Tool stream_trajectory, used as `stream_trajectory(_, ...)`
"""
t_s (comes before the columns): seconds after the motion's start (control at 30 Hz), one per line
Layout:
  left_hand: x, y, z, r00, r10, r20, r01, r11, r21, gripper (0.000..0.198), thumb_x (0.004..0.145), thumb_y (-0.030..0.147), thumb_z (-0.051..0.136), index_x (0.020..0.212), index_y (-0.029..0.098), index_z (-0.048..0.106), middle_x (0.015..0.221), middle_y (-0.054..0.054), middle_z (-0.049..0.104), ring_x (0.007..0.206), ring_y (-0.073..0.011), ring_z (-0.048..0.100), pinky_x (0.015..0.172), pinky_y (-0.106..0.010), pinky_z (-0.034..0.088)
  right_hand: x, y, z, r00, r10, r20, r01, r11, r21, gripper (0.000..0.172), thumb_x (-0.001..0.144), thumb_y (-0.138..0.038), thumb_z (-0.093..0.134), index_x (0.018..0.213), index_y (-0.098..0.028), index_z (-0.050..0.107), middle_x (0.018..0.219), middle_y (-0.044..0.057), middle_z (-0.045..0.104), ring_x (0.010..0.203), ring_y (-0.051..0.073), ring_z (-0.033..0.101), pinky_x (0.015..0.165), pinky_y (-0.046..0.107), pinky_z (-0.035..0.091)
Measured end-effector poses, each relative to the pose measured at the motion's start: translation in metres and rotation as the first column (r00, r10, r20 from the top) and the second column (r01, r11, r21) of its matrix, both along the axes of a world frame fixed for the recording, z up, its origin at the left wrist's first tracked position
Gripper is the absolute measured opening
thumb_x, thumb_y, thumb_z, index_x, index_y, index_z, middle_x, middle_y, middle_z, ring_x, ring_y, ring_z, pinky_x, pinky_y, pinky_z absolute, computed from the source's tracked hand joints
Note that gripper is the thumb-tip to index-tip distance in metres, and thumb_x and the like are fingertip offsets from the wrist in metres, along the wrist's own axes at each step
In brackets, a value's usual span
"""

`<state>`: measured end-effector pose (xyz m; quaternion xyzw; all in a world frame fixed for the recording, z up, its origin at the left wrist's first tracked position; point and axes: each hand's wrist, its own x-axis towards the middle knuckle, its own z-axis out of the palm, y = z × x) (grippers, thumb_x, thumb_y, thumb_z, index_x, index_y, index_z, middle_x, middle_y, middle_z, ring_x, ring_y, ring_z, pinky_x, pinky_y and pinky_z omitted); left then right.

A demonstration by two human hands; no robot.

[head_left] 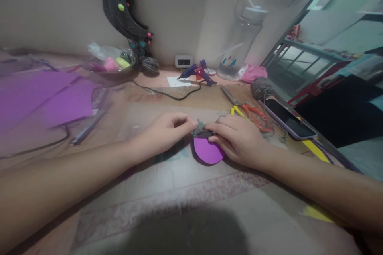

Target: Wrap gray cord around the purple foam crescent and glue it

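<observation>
A purple foam disc (208, 152) lies on the cardboard-covered table (179, 179) in front of me. A small grey strip (200, 130) sits along its top edge. My left hand (167, 129) pinches the left end of that grey strip, fingers closed. My right hand (236, 137) presses on the strip's right end and the disc's upper right edge, fingers curled together. Part of the disc is hidden under my right hand.
A blue glue gun (199, 72) with a black cord rests at the back. Scissors (235, 99), orange-handled pliers (257, 117), a phone (287, 118) and twine (263, 87) lie right. Purple foam sheets (50, 101) lie left, a bowl (115, 67) and clear bottle (242, 40) behind.
</observation>
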<state>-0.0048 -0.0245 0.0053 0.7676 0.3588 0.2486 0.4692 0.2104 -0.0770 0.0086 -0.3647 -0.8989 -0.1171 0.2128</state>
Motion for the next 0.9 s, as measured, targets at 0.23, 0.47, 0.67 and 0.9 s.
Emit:
stream_trajectory(0.23,0.000,0.000,-0.002,1.000,-0.009,0.023,0.009,1.000,0.009,0.032,0.090,0.043,0.049,0.073,0.018,0.060,0.068,0.002,0.055,0.062,-0.0118,0.047,0.058,-0.024,0.036,0.011,0.007,-0.002,0.933,-0.154,-0.325,0.093,0.976,-0.196,0.032,0.098,-0.033,0.039,0.118,-0.017,0.058,0.105,0.010,0.068,0.093,0.021,0.063,0.078,0.034,0.049)
stream_trajectory(0.47,-0.002,0.000,-0.005,0.998,-0.050,0.030,0.051,0.999,-0.006,0.035,0.091,0.048,0.047,0.077,0.018,0.059,0.071,0.001,0.053,0.064,-0.0122,0.048,0.058,-0.024,0.036,0.028,0.040,-0.014,0.858,-0.276,-0.434,0.136,0.935,-0.326,0.046,0.094,-0.024,0.046,0.139,-0.019,0.043,0.138,0.011,0.053,0.124,0.023,0.052,0.104,0.043,0.042)
stream_trajectory(0.67,-0.002,0.000,-0.005,0.998,-0.047,0.044,0.048,0.999,-0.019,0.034,0.091,0.048,0.047,0.077,0.018,0.058,0.072,0.001,0.051,0.066,-0.0123,0.047,0.059,-0.025,0.036,0.030,0.042,0.000,0.874,-0.171,-0.456,0.034,0.955,-0.294,0.050,0.091,-0.026,0.054,0.140,-0.022,0.042,0.137,0.012,0.051,0.119,0.023,0.054,0.101,0.045,0.044)
stream_trajectory(0.9,-0.001,0.002,-0.004,0.987,0.057,0.148,-0.057,0.998,-0.007,0.031,0.092,0.042,0.049,0.072,0.019,0.053,0.069,0.002,0.050,0.068,-0.0125,0.047,0.063,-0.024,0.036,0.022,0.029,0.004,0.707,-0.312,-0.635,-0.144,0.815,-0.561,0.049,0.098,-0.054,0.032,0.098,-0.018,0.065,0.090,0.007,0.070,0.084,0.017,0.065,0.080,0.032,0.052)
